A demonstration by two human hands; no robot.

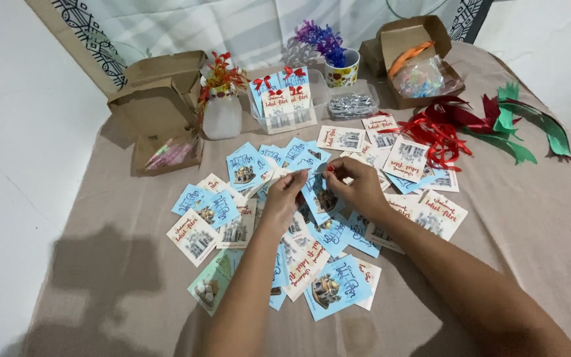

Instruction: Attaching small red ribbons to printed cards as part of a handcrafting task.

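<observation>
Both hands meet over the middle of the beige cloth-covered table (530, 218). The left hand (284, 196) pinches the top edge of a small light-blue printed card (317, 195), held above the scattered pile of similar cards (285, 244). The right hand (358, 185) grips what seems to be a tiny red ribbon bow (330, 169) at that edge. Pressing it squarely at the card's top centre would serve best, matching the finished bow-topped cards in the clear plastic tray (282, 99)

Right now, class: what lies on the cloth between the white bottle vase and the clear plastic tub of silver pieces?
In the head view, between the white bottle vase and the silver-filled tub stands a clear container holding cards topped with red bows.
</observation>
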